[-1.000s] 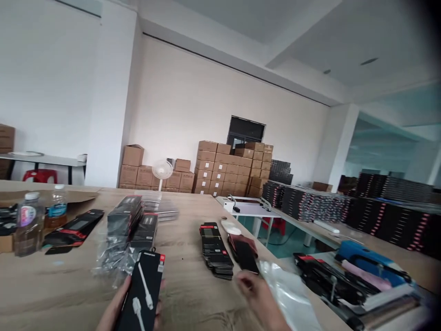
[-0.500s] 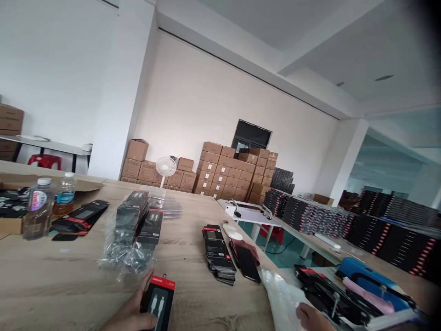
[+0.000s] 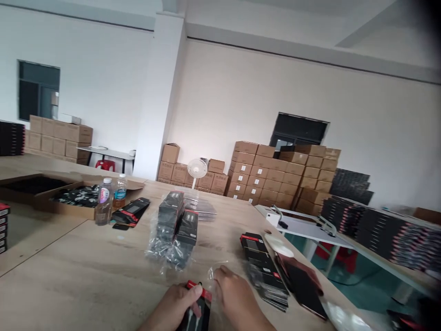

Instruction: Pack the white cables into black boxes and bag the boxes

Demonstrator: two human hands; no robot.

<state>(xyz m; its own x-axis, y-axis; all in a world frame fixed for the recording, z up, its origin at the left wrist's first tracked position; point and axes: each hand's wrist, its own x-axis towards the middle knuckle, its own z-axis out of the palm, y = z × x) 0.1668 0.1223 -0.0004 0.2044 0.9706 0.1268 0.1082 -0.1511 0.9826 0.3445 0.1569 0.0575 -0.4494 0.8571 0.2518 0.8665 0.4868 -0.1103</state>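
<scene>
My left hand (image 3: 170, 305) grips a black box with a red top (image 3: 204, 315), a cable box with white plugs pictured on its front; the thumb lies across it. Right beside it, my right hand (image 3: 236, 294) pinches a thin clear plastic bag (image 3: 211, 274), whose lower part is hard to make out. Beyond both hands, stacked cable boxes (image 3: 168, 216) stand in loose clear plastic. A pile of flat black-and-red cartons (image 3: 265, 271) lies to the right of my right hand.
Two bottles (image 3: 104, 202) and an open carton (image 3: 69, 209) stand at the left. A dark phone (image 3: 305, 287) lies near the table's right edge. Clear plastic sleeves (image 3: 203, 209) lie behind the wrapped boxes. A white fan (image 3: 197, 169) and stacked brown cartons (image 3: 262, 172) are farther back.
My right hand has come from the white plastic pile at far right to beside the cable box, now with a clear bag. The view has turned left; my left hand keeps the box.
</scene>
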